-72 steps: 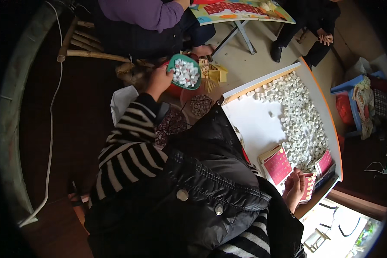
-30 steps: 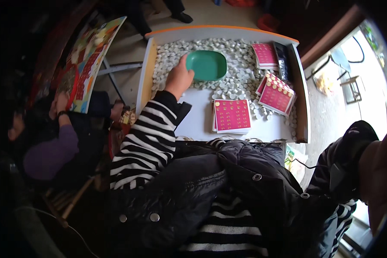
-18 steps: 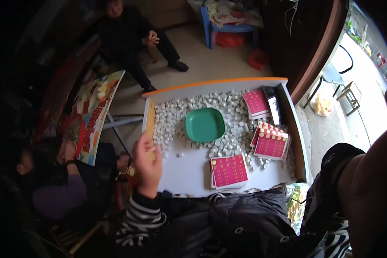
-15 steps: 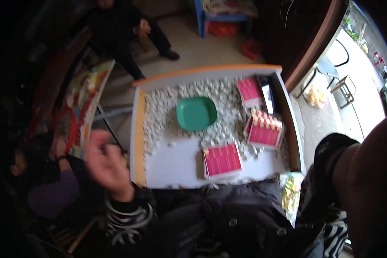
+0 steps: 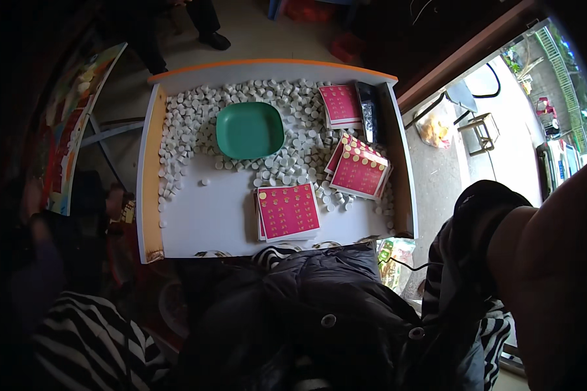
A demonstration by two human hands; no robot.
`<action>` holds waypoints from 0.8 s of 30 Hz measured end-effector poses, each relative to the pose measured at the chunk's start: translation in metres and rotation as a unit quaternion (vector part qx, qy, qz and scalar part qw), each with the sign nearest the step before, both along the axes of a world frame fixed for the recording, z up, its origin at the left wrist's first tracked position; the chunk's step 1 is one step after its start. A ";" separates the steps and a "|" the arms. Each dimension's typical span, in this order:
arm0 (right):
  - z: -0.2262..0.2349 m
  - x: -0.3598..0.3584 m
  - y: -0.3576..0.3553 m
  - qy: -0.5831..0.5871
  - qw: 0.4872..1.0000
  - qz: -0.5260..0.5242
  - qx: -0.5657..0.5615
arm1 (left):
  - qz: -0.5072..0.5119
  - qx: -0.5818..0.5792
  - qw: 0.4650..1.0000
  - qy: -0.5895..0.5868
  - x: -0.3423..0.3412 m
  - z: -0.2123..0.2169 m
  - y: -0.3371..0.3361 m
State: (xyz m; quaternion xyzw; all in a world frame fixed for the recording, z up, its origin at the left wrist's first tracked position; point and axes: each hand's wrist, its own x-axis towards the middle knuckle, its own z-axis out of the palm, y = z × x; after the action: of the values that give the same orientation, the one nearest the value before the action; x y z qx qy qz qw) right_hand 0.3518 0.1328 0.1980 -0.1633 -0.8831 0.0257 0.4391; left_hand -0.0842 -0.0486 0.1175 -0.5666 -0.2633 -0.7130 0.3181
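My right hand (image 5: 544, 267) is raised close to the camera at the right edge, its fingers out of the picture. Of my left arm only a black-and-white striped sleeve (image 5: 94, 339) shows at lower left; the hand is out of view. In front of me is a shallow white drawer-like tray (image 5: 202, 234) full of small white round caps (image 5: 199, 107). A green plastic dish (image 5: 250, 130) rests on the caps. Pink cards with gold marks lie in a front stack (image 5: 288, 212), a fanned right stack (image 5: 359, 168) and a far-right stack (image 5: 340, 104).
A black glossy packet (image 5: 368, 112) lies along the tray's right wall. At left are a colourful board (image 5: 85, 117) and another person's dim hand (image 5: 115, 202). A seated person's shoe (image 5: 214, 42) is beyond the tray. Outside the doorway stand a stool (image 5: 481, 133) and a bag (image 5: 435, 127).
My left hand, beside the tray before, has dropped out of view, leaving its sleeve at lower left. The whole view has shifted, so the tray sits further left and higher. My right hand stays raised.
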 end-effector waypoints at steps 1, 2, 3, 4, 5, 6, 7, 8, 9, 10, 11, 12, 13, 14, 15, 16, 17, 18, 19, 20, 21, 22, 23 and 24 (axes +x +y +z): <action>-0.003 -0.008 0.001 0.002 1.000 0.001 0.005 | 0.001 0.011 1.000 0.005 0.001 0.000 0.002; -0.006 -0.012 -0.005 0.006 1.000 0.001 0.011 | 0.002 0.023 1.000 0.011 0.002 0.001 0.003; -0.007 -0.016 -0.006 0.010 1.000 0.002 0.022 | 0.003 0.041 0.999 0.018 0.002 0.002 0.008; -0.005 -0.016 0.003 0.015 0.999 0.002 0.034 | 0.004 0.059 0.998 0.026 0.002 0.004 0.014; -0.005 -0.014 0.003 0.019 0.999 0.002 0.046 | 0.005 0.076 0.997 0.034 0.002 0.006 0.019; -0.007 -0.011 -0.002 0.021 0.999 0.003 0.048 | 0.005 0.084 0.996 0.038 0.004 0.007 0.019; -0.008 -0.010 -0.003 0.021 0.999 0.004 0.049 | 0.007 0.091 0.995 0.041 0.005 0.008 0.018; -0.008 -0.002 -0.002 0.022 0.999 0.006 0.048 | 0.009 0.097 0.994 0.045 0.006 0.008 0.018; -0.010 -0.001 0.000 0.022 0.999 0.009 0.046 | 0.013 0.101 0.994 0.048 0.006 0.007 0.016; -0.011 -0.007 0.007 0.022 0.999 0.017 0.042 | 0.022 0.103 0.993 0.051 0.008 0.008 0.013; -0.014 -0.028 0.013 0.021 0.999 0.028 0.038 | 0.033 0.105 0.992 0.054 0.009 0.009 0.009; -0.016 -0.018 0.009 0.021 0.998 0.041 0.034 | 0.046 0.106 0.992 0.058 0.011 0.009 0.003; -0.018 -0.002 -0.002 0.020 0.998 0.057 0.029 | 0.062 0.107 0.990 0.062 0.012 0.010 -0.005; -0.023 -0.005 -0.003 0.027 0.997 0.073 0.028 | 0.078 0.111 0.988 0.074 0.010 0.013 -0.013; -0.023 0.003 -0.002 0.030 0.995 0.089 0.021 | 0.093 0.108 0.986 0.081 0.009 0.016 -0.027; -0.023 0.025 -0.004 0.033 0.994 0.106 0.014 | 0.110 0.106 0.984 0.089 0.008 0.021 -0.043; -0.027 0.003 -0.002 0.039 0.992 0.121 0.013 | 0.125 0.111 0.981 0.100 0.009 0.025 -0.050; -0.030 0.000 -0.010 0.044 0.989 0.140 0.020 | 0.144 0.122 0.976 0.110 0.008 0.028 -0.055; -0.033 -0.010 -0.009 0.048 0.986 0.157 0.028 | 0.160 0.134 0.971 0.120 0.007 0.030 -0.059; -0.035 -0.018 -0.013 0.049 0.984 0.167 0.036 | 0.170 0.146 0.966 0.126 0.007 0.030 -0.060; -0.041 -0.055 -0.041 0.046 0.984 0.169 0.036 | 0.173 0.151 0.965 0.128 0.009 0.030 -0.063; -0.036 -0.087 -0.025 0.043 0.984 0.167 0.036 | 0.172 0.157 0.964 0.128 0.011 0.030 -0.063; -0.038 -0.100 -0.033 0.041 0.985 0.163 0.035 | 0.168 0.162 0.964 0.129 0.013 0.029 -0.063; -0.040 -0.103 -0.037 0.039 0.986 0.158 0.034 | 0.164 0.166 0.964 0.130 0.015 0.029 -0.061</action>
State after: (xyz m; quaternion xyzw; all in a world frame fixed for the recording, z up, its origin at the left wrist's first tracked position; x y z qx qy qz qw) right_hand 0.2487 0.0958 0.1580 -0.0054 -0.8805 0.0715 0.4685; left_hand -0.0692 -0.1095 0.1463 -0.5430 -0.1868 -0.6049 0.5517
